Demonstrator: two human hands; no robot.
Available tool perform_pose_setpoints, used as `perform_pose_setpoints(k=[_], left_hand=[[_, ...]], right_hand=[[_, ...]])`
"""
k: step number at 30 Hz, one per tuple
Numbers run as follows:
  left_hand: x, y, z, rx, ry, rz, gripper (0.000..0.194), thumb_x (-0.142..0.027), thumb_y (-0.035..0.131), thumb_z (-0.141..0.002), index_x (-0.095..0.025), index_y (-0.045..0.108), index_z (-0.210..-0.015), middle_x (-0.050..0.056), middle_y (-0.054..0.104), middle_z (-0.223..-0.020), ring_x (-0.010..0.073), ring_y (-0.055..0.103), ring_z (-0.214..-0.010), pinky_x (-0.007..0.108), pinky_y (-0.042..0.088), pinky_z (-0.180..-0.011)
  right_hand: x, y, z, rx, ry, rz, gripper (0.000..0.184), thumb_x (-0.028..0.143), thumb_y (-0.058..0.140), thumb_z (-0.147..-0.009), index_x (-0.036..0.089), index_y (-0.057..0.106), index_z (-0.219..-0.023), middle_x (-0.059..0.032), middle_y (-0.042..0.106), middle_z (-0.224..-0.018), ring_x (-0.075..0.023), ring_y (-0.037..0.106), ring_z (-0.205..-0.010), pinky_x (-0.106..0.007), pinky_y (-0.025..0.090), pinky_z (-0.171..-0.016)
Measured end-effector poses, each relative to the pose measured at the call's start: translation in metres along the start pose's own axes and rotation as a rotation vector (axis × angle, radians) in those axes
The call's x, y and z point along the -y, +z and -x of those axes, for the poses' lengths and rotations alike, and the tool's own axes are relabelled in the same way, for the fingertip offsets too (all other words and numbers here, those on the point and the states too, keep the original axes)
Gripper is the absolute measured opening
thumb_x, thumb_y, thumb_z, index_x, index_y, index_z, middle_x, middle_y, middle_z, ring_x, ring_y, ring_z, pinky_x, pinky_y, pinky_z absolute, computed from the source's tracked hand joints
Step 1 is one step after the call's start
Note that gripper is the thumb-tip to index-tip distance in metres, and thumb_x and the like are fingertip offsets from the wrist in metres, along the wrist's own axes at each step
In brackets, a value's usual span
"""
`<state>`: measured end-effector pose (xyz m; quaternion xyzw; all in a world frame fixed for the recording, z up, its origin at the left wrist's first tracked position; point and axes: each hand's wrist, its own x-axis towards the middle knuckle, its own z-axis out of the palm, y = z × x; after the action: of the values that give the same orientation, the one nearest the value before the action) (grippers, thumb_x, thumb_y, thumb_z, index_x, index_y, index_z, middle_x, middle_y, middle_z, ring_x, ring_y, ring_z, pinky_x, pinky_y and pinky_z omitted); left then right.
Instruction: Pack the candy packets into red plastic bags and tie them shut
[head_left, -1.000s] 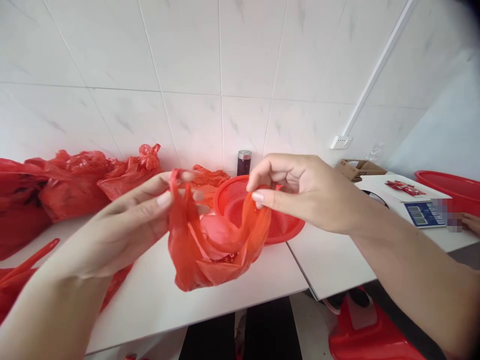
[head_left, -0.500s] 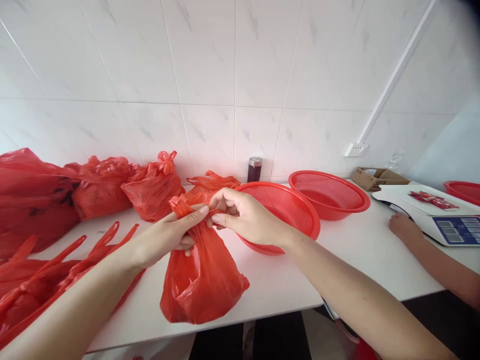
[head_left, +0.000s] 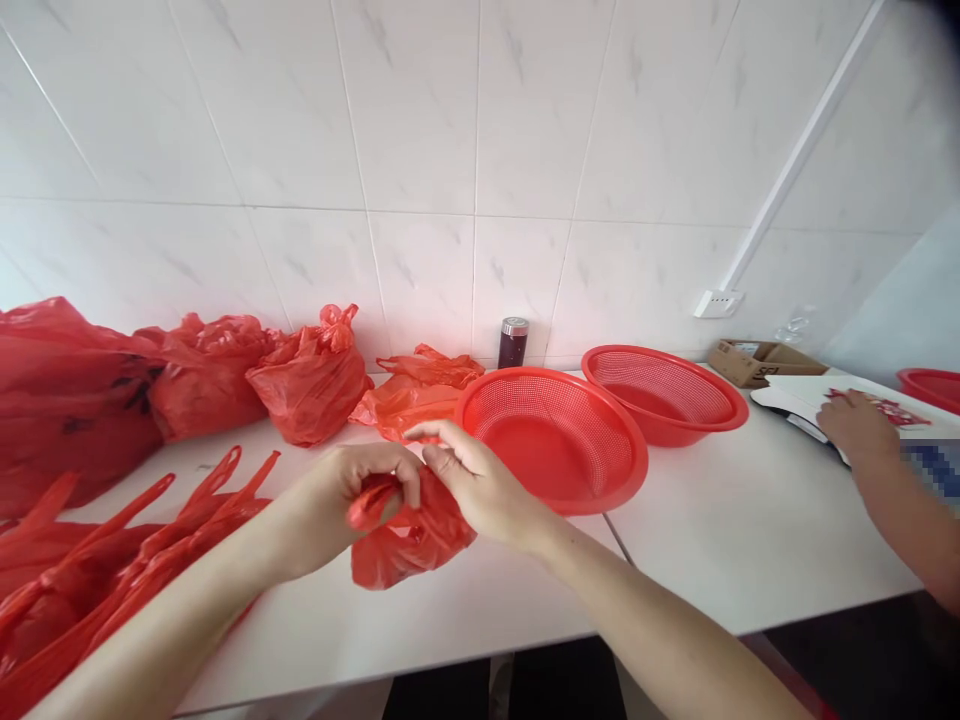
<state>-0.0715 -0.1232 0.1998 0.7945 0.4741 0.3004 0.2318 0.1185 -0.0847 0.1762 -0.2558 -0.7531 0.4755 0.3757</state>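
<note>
Two hands meet at lower centre of the head view: the left hand (head_left: pixel 345 505) has its fingers curled round the gathered top of one red bag (head_left: pixel 412 560); the right hand (head_left: pixel 476 490), fingers partly spread, touches it, though whether they grip cannot be told. The bag is thin, glossy, crumpled plastic, over the white bench (head_left: pixel 705 525). Two red perforated baskets (head_left: pixel 609 435) sit right of centre, one dark bottle (head_left: pixel 512 348) behind. One cardboard box (head_left: pixel 739 370), at right, bears dark letters too small to read surely.
</note>
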Motion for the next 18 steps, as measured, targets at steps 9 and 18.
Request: perform_pose_setpoints(k=[9, 18], left_hand=[[0.014, 0.038, 0.019, -0.350, 0.262, -0.363, 0.027, -0.006, 0.048, -0.086, -0.023, 0.054, -0.106, 0.005, 0.059, -0.113, 0.0134, 0.062, -0.093, 0.022, 0.048, -0.073], [0.024, 0.026, 0.062, -0.012, 0.137, -0.250, 0.062, -0.014, 0.045, -0.083, -0.029, 0.039, -0.142, 0.004, 0.067, -0.095, 0.0178, 0.063, -0.080, 0.027, 0.050, -0.069]], right_hand=[[-0.023, 0.014, 0.013, 0.194, 0.236, -0.480, 0.018, 0.023, 0.049, -0.091, 0.020, 0.062, -0.101, 0.0001, 0.062, -0.086, -0.0128, 0.060, -0.080, -0.028, 0.047, -0.077], [-0.002, 0.019, 0.045, 0.101, 0.084, -0.053, 0.025, 0.028, 0.035, -0.098, 0.020, 0.049, -0.078, 0.0011, 0.056, -0.076, -0.0114, 0.050, -0.069, -0.026, 0.041, -0.068]])
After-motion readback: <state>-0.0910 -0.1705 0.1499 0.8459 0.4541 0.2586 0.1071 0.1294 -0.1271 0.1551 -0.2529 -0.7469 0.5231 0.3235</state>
